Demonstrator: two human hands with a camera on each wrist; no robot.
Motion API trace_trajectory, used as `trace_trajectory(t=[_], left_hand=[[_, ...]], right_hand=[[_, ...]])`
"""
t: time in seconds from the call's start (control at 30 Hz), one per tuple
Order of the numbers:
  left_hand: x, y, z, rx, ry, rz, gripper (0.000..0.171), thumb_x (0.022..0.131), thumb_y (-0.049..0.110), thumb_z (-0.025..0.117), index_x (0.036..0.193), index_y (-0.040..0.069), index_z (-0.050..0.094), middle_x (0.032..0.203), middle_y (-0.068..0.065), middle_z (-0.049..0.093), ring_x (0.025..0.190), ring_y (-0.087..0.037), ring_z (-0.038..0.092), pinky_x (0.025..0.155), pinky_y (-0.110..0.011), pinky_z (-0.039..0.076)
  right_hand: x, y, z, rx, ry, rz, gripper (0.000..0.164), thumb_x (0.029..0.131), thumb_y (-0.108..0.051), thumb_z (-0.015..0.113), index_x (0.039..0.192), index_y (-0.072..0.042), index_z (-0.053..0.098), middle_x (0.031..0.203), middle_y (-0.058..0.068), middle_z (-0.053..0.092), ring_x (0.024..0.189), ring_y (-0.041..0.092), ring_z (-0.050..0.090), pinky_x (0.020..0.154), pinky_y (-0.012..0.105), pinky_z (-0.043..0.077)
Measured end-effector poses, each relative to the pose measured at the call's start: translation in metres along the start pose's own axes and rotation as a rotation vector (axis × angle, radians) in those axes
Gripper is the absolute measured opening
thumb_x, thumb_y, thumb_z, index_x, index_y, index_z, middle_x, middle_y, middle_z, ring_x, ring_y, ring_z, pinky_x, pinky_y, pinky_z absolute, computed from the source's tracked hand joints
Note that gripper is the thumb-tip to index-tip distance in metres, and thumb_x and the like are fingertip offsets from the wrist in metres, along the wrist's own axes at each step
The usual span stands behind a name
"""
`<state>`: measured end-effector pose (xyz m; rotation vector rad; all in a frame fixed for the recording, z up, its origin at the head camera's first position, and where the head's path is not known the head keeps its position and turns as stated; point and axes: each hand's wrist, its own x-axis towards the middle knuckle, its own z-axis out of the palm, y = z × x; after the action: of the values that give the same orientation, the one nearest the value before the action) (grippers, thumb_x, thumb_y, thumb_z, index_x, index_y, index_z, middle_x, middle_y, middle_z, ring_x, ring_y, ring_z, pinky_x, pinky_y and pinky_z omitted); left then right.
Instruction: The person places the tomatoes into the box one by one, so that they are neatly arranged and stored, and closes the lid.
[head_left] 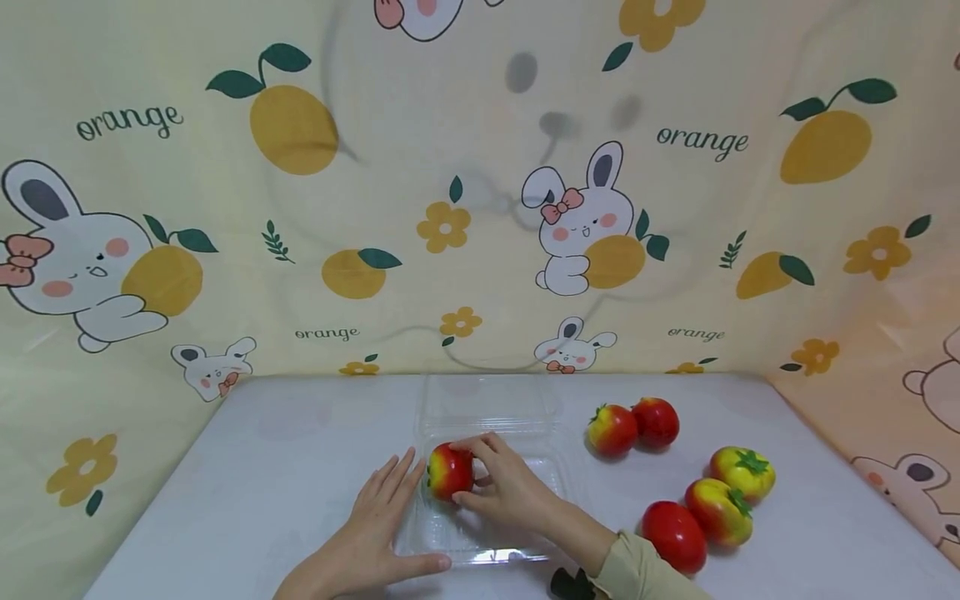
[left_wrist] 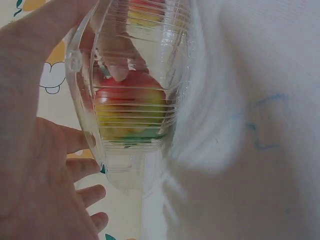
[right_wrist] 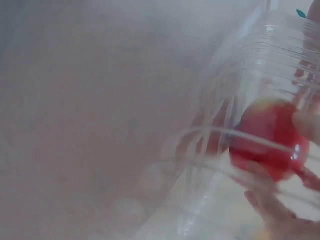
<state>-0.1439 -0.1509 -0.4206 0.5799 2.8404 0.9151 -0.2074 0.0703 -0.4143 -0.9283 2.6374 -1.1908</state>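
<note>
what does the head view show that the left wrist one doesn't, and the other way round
Only the head view: the right sleeve, a black object at the bottom edge, all five loose fruits. Only the left wrist view: blue marks on the table. Both: left hand, at least part of the right hand, clear box, held fruit, backdrop.

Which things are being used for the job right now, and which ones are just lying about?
Being used:
- red-and-yellow fruit, inside the box
- clear plastic box
- right hand, gripping that fruit
- left hand, at the box's side

Just lying about, though perhaps wanted later:
- two fruits farther back
- three fruits nearer the front
</note>
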Motion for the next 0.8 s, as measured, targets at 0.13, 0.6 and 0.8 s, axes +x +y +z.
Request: trace_trajectory(t=[0.13,0.6,0.8], left_hand=[[0.0004,0.0003,0.0,-0.002,-0.009,-0.016,0.109,0.071,0.07,0.066,0.154,0.014,0.021,0.161,-0.011,0.013,0.146,-0.039,0.008,0.113,-0.068,0.006],[-0.0017,0.001,-0.0001,-0.001,0.021,0.007,0.109,0.071,0.069,0.067,0.153,0.013,0.023,0.161,-0.012,0.013,0.146,-0.04,0.009,0.112,-0.068,0.007],[-0.0023,0.0002,-0.0004,0.002,0.032,0.027,0.108,0.072,0.069,0.067,0.153,0.011,0.024,0.16,-0.014,0.014,0.145,-0.041,0.01,0.112,-0.069,0.007]], right_hand=[[0.0013,0.0023,0.0006,0.033,-0.022,0.005,0.054,0.085,-0.017,0.073,0.134,-0.017,0.049,0.127,0.006,0.05,0.116,0.027,0.058,0.082,0.027,0.057],[-0.0006,0.0009,-0.0029,-0.04,-0.043,-0.009,0.065,0.084,-0.022,0.074,0.139,-0.011,0.041,0.135,0.009,0.052,0.119,0.027,0.057,0.092,0.033,0.053],[-0.0031,-0.0004,-0.0054,-0.06,-0.045,-0.015,0.068,0.084,-0.027,0.075,0.141,-0.011,0.042,0.134,0.009,0.051,0.12,0.029,0.055,0.091,0.033,0.054]])
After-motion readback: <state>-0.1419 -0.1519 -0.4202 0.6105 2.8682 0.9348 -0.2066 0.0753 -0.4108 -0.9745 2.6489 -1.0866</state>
